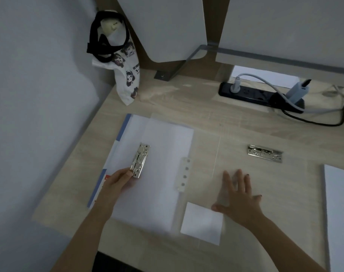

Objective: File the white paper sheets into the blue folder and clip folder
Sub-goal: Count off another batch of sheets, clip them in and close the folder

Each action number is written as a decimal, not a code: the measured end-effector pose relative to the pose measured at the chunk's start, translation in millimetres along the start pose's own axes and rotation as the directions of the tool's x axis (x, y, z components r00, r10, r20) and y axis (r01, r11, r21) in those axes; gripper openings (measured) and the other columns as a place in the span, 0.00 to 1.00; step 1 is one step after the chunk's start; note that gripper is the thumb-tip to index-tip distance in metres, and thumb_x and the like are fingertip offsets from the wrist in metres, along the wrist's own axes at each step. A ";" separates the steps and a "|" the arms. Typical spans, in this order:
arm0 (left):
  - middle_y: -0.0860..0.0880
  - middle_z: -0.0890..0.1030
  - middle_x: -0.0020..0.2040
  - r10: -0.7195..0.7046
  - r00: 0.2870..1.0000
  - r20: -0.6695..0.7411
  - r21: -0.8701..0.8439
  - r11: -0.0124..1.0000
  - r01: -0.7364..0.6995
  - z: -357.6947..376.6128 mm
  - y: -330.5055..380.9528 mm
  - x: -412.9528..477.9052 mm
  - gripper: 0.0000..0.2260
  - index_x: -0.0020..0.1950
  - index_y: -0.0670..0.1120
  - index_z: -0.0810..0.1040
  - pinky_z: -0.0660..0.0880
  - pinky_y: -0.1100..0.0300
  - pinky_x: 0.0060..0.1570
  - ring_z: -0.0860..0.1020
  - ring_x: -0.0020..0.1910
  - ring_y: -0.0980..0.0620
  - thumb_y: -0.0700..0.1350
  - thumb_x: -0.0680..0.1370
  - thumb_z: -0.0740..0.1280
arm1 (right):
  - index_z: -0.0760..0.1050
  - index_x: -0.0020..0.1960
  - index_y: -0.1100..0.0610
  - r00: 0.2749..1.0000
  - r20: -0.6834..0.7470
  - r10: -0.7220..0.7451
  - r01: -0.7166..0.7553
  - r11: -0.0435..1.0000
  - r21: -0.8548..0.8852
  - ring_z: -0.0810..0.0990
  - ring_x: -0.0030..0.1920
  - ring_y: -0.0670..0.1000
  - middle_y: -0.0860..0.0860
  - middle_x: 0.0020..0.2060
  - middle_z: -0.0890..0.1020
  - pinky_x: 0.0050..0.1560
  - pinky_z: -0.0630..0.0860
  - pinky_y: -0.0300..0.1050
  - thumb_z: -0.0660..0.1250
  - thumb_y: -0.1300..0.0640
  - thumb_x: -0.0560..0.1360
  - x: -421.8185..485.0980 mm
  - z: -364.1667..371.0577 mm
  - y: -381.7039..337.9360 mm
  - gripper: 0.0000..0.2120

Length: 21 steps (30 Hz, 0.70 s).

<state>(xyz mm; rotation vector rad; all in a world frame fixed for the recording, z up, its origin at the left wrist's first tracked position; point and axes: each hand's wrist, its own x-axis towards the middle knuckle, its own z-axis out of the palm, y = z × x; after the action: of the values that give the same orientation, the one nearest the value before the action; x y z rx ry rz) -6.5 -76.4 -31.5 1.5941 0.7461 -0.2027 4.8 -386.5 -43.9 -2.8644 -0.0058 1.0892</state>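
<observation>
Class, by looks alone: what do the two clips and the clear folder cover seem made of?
The left clip and right clip: likely polished metal, silvery with bright glints. The clear folder cover: probably thin glossy plastic; wood grain shows through it.

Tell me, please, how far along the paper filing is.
Done: white sheets lie on the blue folder under a metal clip. In hand: the left hand holds that clip's near end; the right hand presses flat on the clear cover. Left: a paper stack waits at the right edge, and the second clip holds nothing.
</observation>
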 end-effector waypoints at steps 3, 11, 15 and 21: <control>0.48 0.79 0.55 -0.115 0.984 0.133 -0.098 0.987 0.128 -1.8 12.9 8.9 0.12 0.58 0.45 0.76 0.75 0.68 0.45 0.79 0.49 0.55 0.49 0.79 0.60 | 0.30 0.73 0.49 1.000 0.007 -0.003 0.003 1.000 0.005 0.33 0.74 0.61 0.57 0.73 0.30 0.66 0.57 0.70 0.62 0.32 0.68 -0.3 -1.2 -0.1 0.51; 0.50 0.74 0.35 -0.086 0.995 0.043 0.180 0.981 0.077 28.7 54.6 43.2 0.21 0.35 0.50 0.71 0.68 0.60 0.36 0.72 0.34 0.53 0.64 0.77 0.53 | 0.30 0.73 0.49 1.000 -0.013 -0.008 0.009 1.000 0.009 0.33 0.74 0.60 0.56 0.73 0.29 0.67 0.56 0.69 0.61 0.32 0.68 0.9 1.8 1.1 0.51; 0.50 0.64 0.27 0.026 0.999 -0.025 0.438 0.899 -0.012 43.9 61.6 65.2 0.24 0.31 0.48 0.62 0.59 0.61 0.27 0.62 0.25 0.53 0.65 0.76 0.53 | 0.30 0.73 0.49 0.999 -0.031 -0.012 0.012 1.000 0.005 0.33 0.74 0.60 0.56 0.73 0.30 0.67 0.57 0.67 0.60 0.32 0.69 -0.2 4.2 3.0 0.50; 0.37 0.75 0.38 0.121 0.983 -0.141 0.507 0.861 -0.033 52.4 59.0 76.8 0.16 0.39 0.41 0.67 0.66 0.59 0.30 0.69 0.28 0.50 0.53 0.77 0.61 | 0.32 0.74 0.50 0.998 -0.061 -0.028 0.030 0.999 0.022 0.34 0.75 0.59 0.56 0.74 0.32 0.68 0.56 0.65 0.58 0.35 0.71 -3.5 4.9 4.9 0.46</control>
<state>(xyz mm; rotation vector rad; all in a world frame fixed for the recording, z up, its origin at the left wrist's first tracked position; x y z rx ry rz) 101.4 -98.6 -33.7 2.1597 0.7978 -0.2171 -1.3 -391.1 -45.6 -2.8667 -0.0311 0.9898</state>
